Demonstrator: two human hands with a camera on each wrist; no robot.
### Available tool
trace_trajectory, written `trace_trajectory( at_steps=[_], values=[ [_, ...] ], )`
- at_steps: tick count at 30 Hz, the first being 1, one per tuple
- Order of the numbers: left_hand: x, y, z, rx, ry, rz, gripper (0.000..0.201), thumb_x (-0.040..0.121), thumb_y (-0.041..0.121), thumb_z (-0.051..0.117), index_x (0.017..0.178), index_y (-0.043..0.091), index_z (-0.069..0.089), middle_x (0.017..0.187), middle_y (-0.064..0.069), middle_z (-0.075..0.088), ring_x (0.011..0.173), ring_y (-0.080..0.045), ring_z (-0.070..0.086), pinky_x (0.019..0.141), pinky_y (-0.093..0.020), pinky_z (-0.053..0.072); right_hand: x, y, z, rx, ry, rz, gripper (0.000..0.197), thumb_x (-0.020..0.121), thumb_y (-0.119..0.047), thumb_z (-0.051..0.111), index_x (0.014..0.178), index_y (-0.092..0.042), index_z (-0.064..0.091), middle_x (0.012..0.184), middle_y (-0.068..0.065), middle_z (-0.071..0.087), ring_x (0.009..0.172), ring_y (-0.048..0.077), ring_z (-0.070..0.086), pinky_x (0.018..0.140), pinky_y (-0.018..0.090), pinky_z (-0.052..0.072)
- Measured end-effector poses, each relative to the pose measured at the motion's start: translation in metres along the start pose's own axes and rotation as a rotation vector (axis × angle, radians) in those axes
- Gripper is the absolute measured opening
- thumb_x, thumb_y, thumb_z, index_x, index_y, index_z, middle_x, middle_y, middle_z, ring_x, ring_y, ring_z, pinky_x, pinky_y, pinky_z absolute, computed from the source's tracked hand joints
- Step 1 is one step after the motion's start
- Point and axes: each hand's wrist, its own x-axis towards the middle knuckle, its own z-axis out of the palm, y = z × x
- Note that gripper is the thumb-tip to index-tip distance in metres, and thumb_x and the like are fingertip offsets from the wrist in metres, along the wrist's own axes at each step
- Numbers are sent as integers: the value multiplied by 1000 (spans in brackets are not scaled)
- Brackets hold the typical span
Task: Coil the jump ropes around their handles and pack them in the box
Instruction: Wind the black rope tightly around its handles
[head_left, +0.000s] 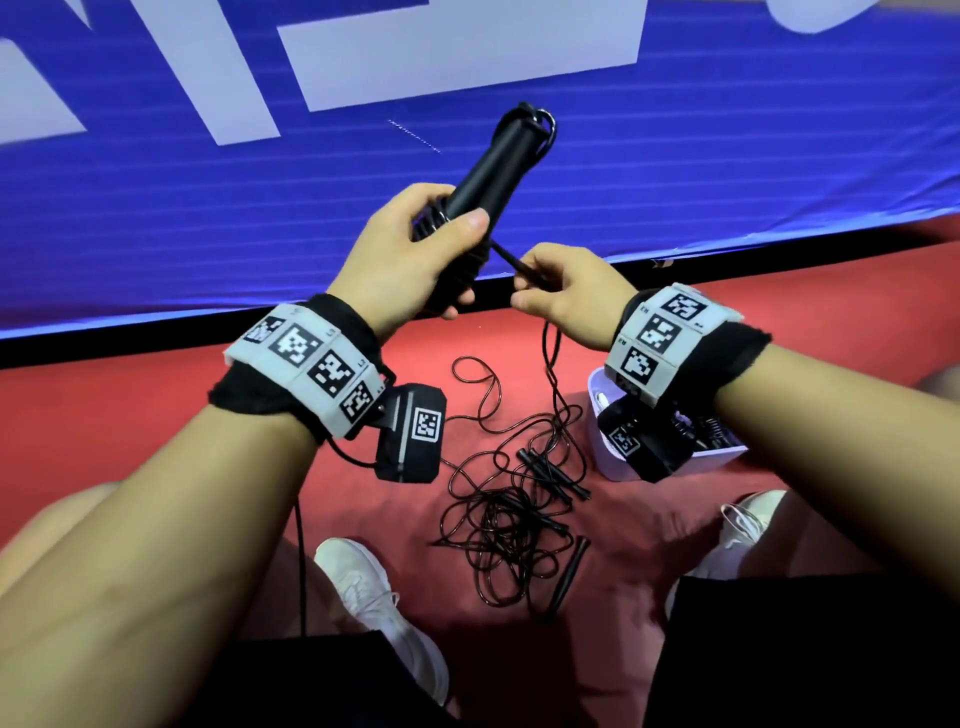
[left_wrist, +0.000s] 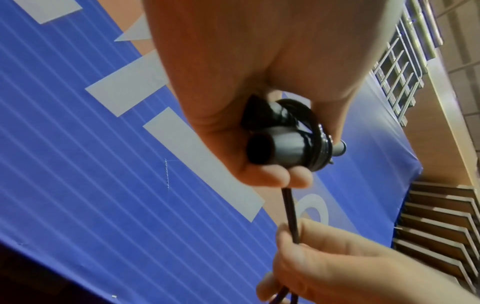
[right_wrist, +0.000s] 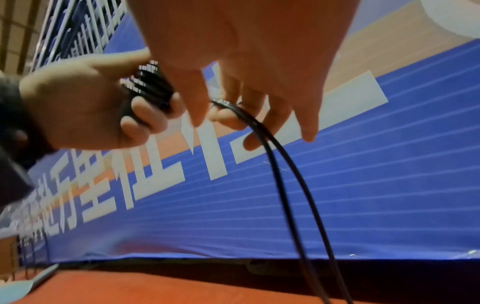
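While the left hand (head_left: 410, 254) clamps the rigid paired handles (head_left: 493, 161), the right hand (head_left: 566, 293) pinches the thin, springy, slippery-looking jump-rope cord (head_left: 511, 258) just beside them, likely needing steady tension.

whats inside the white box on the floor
In the white box, black coiled rope bundles show near its right side. The right wrist's camera unit covers most of the inside, so a count is not possible.

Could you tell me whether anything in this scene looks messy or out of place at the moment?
Yes: a tangled heap of jump ropes lies loose on the red floor left of the box, cords knotted together and thin handles scattered. The left hand grips a handle pair; the right hand pinches its cord.
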Motion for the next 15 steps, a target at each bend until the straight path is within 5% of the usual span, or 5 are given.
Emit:
trace_trajectory(
  at_steps=[7, 11, 15],
  values=[
    [16, -18, -7, 150, 290, 83, 18, 88, 23, 65, 98, 25, 51, 74, 2, 63, 50, -17, 57, 50, -33, 51, -7, -5, 16, -165, 1, 4, 23, 95, -25, 48, 89, -10, 65, 75, -1, 55, 76, 18, 50, 65, 29, 32],
    [19, -37, -14, 364, 296, 92, 37, 77, 43, 65, 112, 31, 59, 90, 6, 66, 78, -25, 65, 79, -41, 55, -11, -18, 15, -292, 1, -85, 32, 96, -30, 46, 86, -7, 65, 77, 6, 60, 76, 23, 51, 66, 32, 32],
    [22, -53, -15, 534, 304, 80, 30, 83, 40, 68, 109, 27, 61, 86, 9, 60, 86, -22, 59, 80, -31, 47, -13, -30, 6, -374, -24, -119, 33, 96, -30, 45, 84, -7, 65, 66, 1, 52, 72, 21, 46, 63, 29, 27]
  ],
)
